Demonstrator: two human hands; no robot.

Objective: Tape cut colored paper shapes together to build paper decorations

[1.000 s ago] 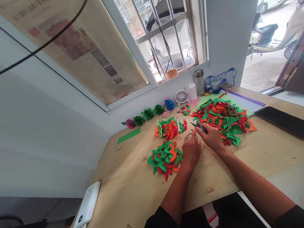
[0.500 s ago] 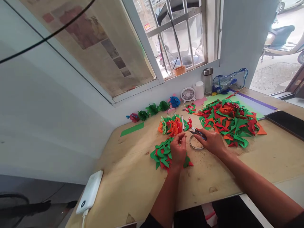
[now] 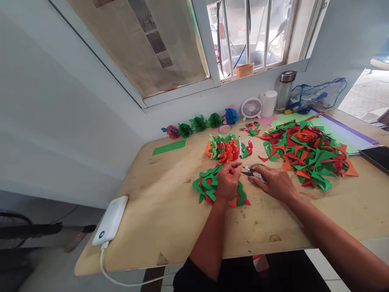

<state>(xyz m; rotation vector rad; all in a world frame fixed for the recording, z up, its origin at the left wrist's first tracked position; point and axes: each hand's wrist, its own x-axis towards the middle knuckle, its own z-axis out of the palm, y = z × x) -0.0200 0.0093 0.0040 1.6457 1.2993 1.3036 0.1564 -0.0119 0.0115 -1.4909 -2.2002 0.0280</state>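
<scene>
In my right hand (image 3: 278,183) is a pair of thread snips (image 3: 248,174), blades apart and pointing left. A small white piece (image 3: 246,168) sits at the upper blade's tip. My left hand (image 3: 227,181) is just left of the blades, thumb and fingers drawn together; whatever they pinch is too small to make out. Beneath my left hand lies a pile of green and red cut shapes (image 3: 204,184). A ring-shaped roll (image 3: 259,165) is partly hidden behind my right hand. Beyond my hands stand folded orange, red and green cut pieces (image 3: 223,149) with a white pen (image 3: 240,147).
A large heap of red, green and orange scraps (image 3: 316,152) spreads at right, near a phone (image 3: 377,157). Along the wall are paper flowers (image 3: 199,123), a small fan (image 3: 251,108), a glass bottle (image 3: 285,92) and a clear pouch (image 3: 317,96). A power bank (image 3: 111,219) lies at left.
The view has shifted, so the window and the far items sit differently. My left fingers now reach closer to the snips' tips, and the blades show more clearly apart.
</scene>
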